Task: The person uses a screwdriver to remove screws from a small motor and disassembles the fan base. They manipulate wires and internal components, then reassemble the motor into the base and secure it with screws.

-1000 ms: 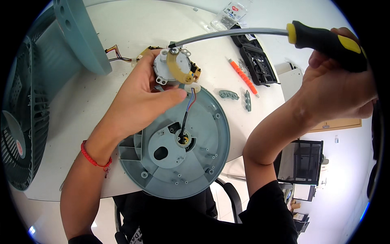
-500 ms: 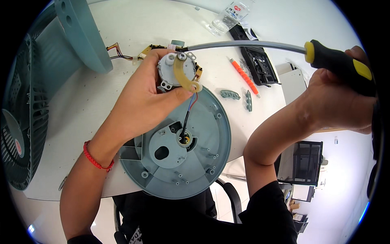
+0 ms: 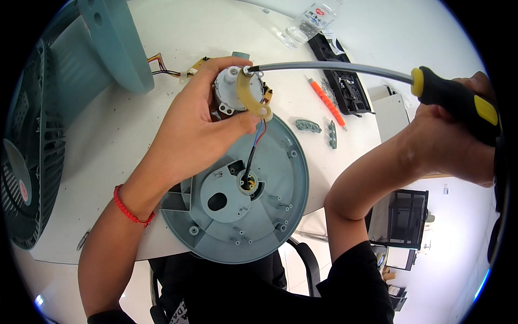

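Note:
Above the base, my left hand (image 3: 186, 124) grips a small round silver motor (image 3: 227, 92), thumb on the near side and fingers wrapped behind it. A curved yellowish plastic crank arm (image 3: 247, 95) lies across the motor's face. My right hand (image 3: 445, 127) is wrapped round the black and yellow handle of a long screwdriver (image 3: 334, 66). Its tip meets the upper end of the crank arm, at the screw there. Red and blue wires run from near the motor down into the centre of a round grey-green plastic base (image 3: 270, 216).
At the left stands a grey-green fan body with a slatted grille (image 3: 46, 162). On the white table (image 3: 108, 200) lie an orange pen (image 3: 328, 103), two small grey-green buttons strips (image 3: 308, 126), a black tool case (image 3: 345, 89) and a clear plastic bottle (image 3: 313, 24). Colored wires (image 3: 157, 63) reach from the fan.
The screwdriver tip has come onto the screw at the crank arm's upper end. The motor has shifted slightly right, and the screwdriver handle sits a little lower.

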Available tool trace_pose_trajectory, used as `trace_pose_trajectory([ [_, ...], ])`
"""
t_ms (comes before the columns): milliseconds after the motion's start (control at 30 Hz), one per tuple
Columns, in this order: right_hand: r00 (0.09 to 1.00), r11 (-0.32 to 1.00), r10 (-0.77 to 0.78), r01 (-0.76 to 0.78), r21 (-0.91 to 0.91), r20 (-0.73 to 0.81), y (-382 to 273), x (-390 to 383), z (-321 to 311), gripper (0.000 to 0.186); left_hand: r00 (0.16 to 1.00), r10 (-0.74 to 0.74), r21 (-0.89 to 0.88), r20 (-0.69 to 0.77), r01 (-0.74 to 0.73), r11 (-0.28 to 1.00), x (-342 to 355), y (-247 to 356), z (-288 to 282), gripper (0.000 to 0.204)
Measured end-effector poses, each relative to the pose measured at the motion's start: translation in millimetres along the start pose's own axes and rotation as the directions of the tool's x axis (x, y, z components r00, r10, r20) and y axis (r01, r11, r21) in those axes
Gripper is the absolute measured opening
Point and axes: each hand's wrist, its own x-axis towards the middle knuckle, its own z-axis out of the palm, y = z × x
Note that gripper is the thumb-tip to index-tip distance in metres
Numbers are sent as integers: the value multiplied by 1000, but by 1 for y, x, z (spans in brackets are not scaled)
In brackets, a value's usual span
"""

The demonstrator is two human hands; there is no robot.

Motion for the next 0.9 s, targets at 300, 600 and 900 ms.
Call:
trace_pose_trajectory([
  [300, 998, 985, 25, -34, 172, 53, 4, 9, -5, 34, 998, 52, -54, -42, -55, 997, 0, -9, 3, 52],
  [600, 992, 923, 46, -87, 375, 118, 6, 18, -11, 32, 996, 77, 207, -53, -64, 976, -2, -6, 1, 50],
  [900, 965, 688, 57, -224, 690, 257, 13, 31, -18, 31, 989, 115, 290, -91, -84, 953, -3, -2, 1, 43],
])
